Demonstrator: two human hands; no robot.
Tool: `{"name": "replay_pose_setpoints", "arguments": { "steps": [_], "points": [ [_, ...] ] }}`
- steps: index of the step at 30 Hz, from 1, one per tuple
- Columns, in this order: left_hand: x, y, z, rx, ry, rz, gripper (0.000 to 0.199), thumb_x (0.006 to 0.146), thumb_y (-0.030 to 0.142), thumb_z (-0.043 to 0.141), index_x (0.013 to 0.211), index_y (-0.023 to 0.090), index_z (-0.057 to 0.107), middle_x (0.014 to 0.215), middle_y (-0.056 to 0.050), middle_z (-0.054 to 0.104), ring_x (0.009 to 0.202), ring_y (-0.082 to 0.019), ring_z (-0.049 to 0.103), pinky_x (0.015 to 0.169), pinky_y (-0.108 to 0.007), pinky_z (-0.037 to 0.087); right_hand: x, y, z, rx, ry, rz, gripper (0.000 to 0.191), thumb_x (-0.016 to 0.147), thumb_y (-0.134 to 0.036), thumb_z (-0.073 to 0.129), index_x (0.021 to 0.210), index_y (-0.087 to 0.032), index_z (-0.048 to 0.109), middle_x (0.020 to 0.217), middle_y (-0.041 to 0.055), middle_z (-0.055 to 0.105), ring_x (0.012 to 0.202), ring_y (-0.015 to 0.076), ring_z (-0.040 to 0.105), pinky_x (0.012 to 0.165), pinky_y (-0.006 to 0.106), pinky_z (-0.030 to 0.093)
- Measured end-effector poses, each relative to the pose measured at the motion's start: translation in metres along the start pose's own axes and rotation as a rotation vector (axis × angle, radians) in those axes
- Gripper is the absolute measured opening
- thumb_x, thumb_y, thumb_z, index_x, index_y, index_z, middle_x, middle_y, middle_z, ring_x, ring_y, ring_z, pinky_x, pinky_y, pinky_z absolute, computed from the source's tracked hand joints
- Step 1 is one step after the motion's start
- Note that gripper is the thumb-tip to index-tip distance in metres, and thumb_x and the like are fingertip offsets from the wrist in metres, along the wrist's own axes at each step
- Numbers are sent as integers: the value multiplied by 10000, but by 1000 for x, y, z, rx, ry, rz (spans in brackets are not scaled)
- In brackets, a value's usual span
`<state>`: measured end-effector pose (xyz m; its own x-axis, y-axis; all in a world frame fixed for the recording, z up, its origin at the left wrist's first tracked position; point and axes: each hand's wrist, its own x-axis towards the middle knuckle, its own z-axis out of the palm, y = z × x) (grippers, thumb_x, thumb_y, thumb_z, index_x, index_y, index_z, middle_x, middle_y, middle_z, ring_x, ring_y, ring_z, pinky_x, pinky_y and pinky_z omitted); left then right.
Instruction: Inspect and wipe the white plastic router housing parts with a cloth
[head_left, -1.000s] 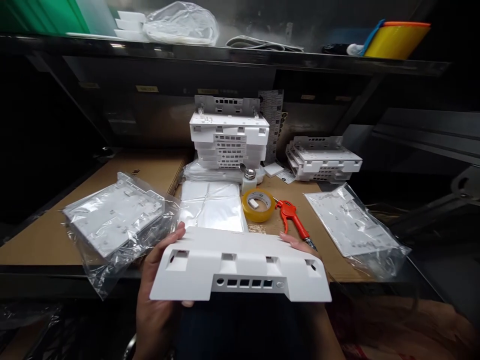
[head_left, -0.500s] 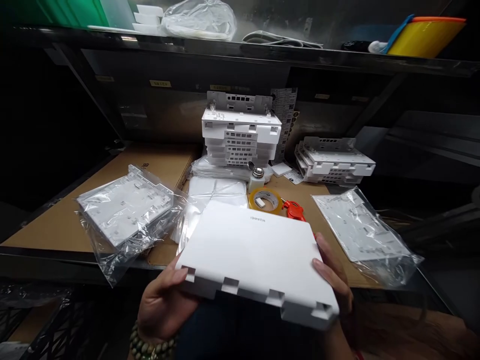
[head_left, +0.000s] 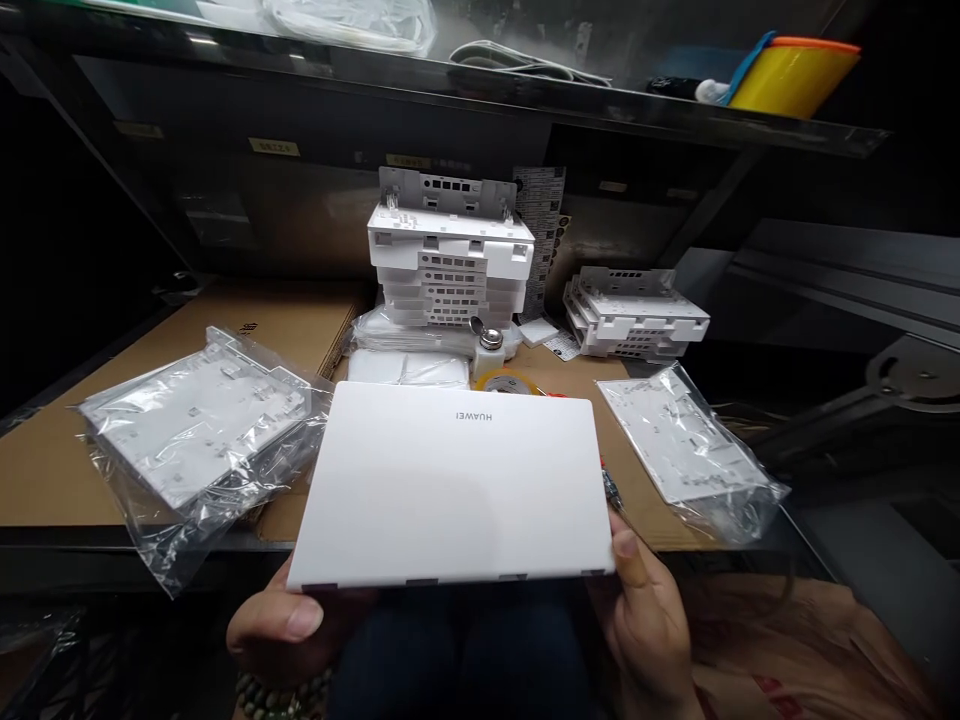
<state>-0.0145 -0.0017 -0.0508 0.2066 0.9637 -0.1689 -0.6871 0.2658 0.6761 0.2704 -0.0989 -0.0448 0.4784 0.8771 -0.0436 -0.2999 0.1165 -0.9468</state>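
Observation:
A white plastic housing cover point(head_left: 457, 490) marked HUAWEI, its lettering upside down to me, is held level above the bench's front edge. My left hand point(head_left: 277, 625) grips its near left corner, thumb at the edge. Closed on the near right corner is my right hand point(head_left: 645, 610). The fingers of both hands are partly hidden beneath the cover. Behind it, partly covered, lie a roll of yellow tape point(head_left: 506, 381) and flat white bagged pieces point(head_left: 409, 368). A small pump-top bottle point(head_left: 489, 350) with a raised metal lid stands beside them.
Slotted white housings are stacked in a tall pile point(head_left: 450, 250) and a shorter pile point(head_left: 637, 315). Bagged white panels lie at left point(head_left: 202, 420) and right point(head_left: 686, 445). Brown cardboard point(head_left: 225, 310) covers the bench's left. A metal shelf point(head_left: 420, 75) overhangs it, carrying a yellow tub point(head_left: 795, 78).
The cover has been tilted so its top face shows more fully and its notched near edge less. Both hands moved with it, slightly left in view. The camera view has also shifted.

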Motion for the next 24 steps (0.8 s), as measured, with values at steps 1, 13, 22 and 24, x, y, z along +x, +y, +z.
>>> {"name": "replay_pose_setpoints", "arguments": {
  "steps": [1, 13, 22, 24],
  "points": [
    [-1, 0, 0, -6, -4, -7, 602, 593, 408, 670, 1161, 237, 774, 797, -110, 809, 1181, -511, 672, 1074, -765, 469, -1, 0, 0, -6, -5, -6, 440, 1019, -501, 573, 1322, -227, 736, 1268, 132, 768, 1117, 341, 756, 918, 432, 645],
    [-15, 3, -9, 33, -89, -140, 803, 608, 556, 698, 1382, 349, 649, 1060, -88, 819, 1260, -530, 620, 1057, -802, 452, -3, 4, -9, -22, 65, 15, 430, 986, -501, 623, 1282, -221, 762, 1242, 138, 777, 1082, 353, 768, 860, 416, 669],
    [-11, 9, -12, 161, -27, 4, 854, 652, 603, 753, 1453, 358, 588, 1154, -101, 800, 1326, -511, 576, 1111, -745, 442, -3, 0, -3, -18, 55, -3, 377, 986, -457, 646, 1269, -239, 769, 1273, 108, 768, 1131, 332, 752, 919, 407, 654],
    [-8, 25, 19, 246, -42, 1, 1002, 605, 641, 814, 1516, 355, 511, 1491, -87, 625, 1443, -505, 450, 1156, -674, 436, -3, 1, -2, -59, 57, 0, 385, 987, -453, 648, 1289, -240, 757, 1318, 107, 746, 1161, 334, 739, 974, 434, 630]
  ]
}}
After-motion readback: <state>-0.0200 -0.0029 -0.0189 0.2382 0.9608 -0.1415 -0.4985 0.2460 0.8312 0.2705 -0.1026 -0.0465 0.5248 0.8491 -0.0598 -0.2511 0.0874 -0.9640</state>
